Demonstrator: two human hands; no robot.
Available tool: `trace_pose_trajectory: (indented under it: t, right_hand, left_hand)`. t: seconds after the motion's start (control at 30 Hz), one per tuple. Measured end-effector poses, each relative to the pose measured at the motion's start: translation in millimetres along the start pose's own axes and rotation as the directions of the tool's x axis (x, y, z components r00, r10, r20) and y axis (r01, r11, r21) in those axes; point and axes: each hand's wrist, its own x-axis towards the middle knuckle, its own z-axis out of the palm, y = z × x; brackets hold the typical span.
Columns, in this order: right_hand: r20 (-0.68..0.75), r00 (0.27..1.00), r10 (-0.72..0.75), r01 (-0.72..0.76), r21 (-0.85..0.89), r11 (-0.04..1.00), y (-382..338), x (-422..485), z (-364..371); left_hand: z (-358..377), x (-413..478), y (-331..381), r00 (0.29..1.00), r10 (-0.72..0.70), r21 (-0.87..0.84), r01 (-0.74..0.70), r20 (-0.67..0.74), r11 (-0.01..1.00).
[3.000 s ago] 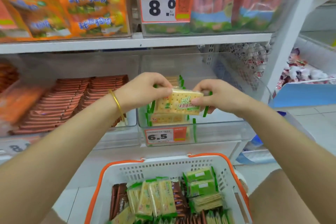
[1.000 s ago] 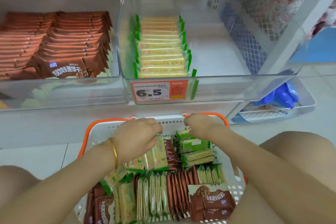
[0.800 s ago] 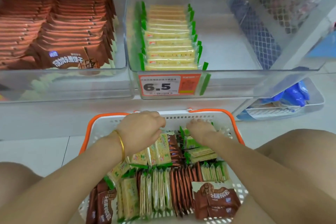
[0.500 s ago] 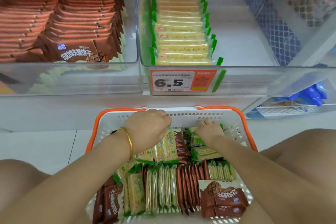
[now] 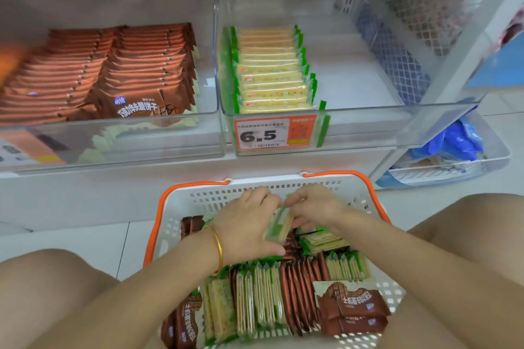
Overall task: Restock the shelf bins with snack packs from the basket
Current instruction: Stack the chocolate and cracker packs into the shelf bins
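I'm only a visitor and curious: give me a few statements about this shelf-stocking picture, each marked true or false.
1. The left hand and the right hand both hold one green pack inside the basket. True.
2. The price tag reads 8.0. False: it reads 6.5.
3. The right bin is filled across its whole width. False: one cracker row stands at its left side, and the floor beside it is bare.
4. The left bin holds brown packs. True.
5. The basket holds only green packs. False: brown ones lie in it too.
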Motion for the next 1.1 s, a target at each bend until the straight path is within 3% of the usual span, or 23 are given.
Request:
trace_pose_trajectory:
  t: [0.07,0.17,0.23,0.3,0.37,0.4,0.5,0.6,0.7,0.9,1.0,1.03,1.1]
  right_hand:
    - [0.161,0.983,0.088,-0.143,0.37,0.918,-9,-21,-4]
    - [0.257,0.965,0.047,-0.193,0.583,0.789,-16,-41,-15]
    - [0.246,0.969,-0.018,-0.108,0.49,0.865,-24,-57,-23]
    - [0.118,0.983,-0.141,0.129,0.102,0.986,-38,-77,-35]
    - [0.0,0.939,-0.345,0.337,-0.211,0.918,-52,-92,-52]
    - [-0.031,0.906,-0.422,0.4,-0.26,0.879,-59,-98,-60]
    - [-0.041,0.843,-0.537,0.52,-0.199,0.831,-77,-111,-80]
    - [0.02,0.822,-0.57,0.566,-0.149,0.811,-92,-116,-96]
    - [-0.005,0.786,-0.618,0.614,-0.115,0.781,-107,-116,-108]
    - [-0.226,0.698,-0.68,0.679,-0.094,0.728,-133,-105,-137]
    - [-0.388,0.666,-0.637,0.652,-0.112,0.75,-131,-89,-155]
    - [-0.399,0.682,-0.613,0.622,-0.125,0.773,-128,-84,-161]
    - [-0.332,0.744,-0.58,0.559,-0.165,0.812,-122,-75,-170]
  left_hand:
    - [-3,-6,6,0.999,0.01,0.068,-0.007,-0.045,0.998]
    - [-21,-13,8,0.989,0.026,0.057,-0.018,-0.143,0.998]
    - [-40,-19,7,0.981,-0.05,-0.138,0.024,-0.189,0.99]
    - [-65,-27,4,0.972,-0.163,-0.382,0.087,-0.17,0.92]
    - [-90,-37,3,0.966,-0.223,-0.575,0.107,-0.134,0.811]
    - [-100,-42,3,0.963,-0.239,-0.644,0.105,-0.125,0.758]
    - [-126,-51,9,0.954,-0.256,-0.766,0.047,-0.156,0.641]
    - [-149,-50,14,0.931,-0.271,-0.788,-0.029,-0.246,0.615]
    - [-171,-45,14,0.917,-0.28,-0.815,-0.077,-0.284,0.575]
    - [-204,-25,14,0.842,-0.321,-0.755,-0.146,-0.435,0.64]
    - [-214,-10,7,0.724,-0.27,-0.491,-0.109,-0.635,0.864]
    - [-216,-4,5,0.715,-0.217,-0.373,-0.065,-0.664,0.926]
    - [-214,7,2,0.768,-0.108,-0.177,-0.007,-0.631,0.984]
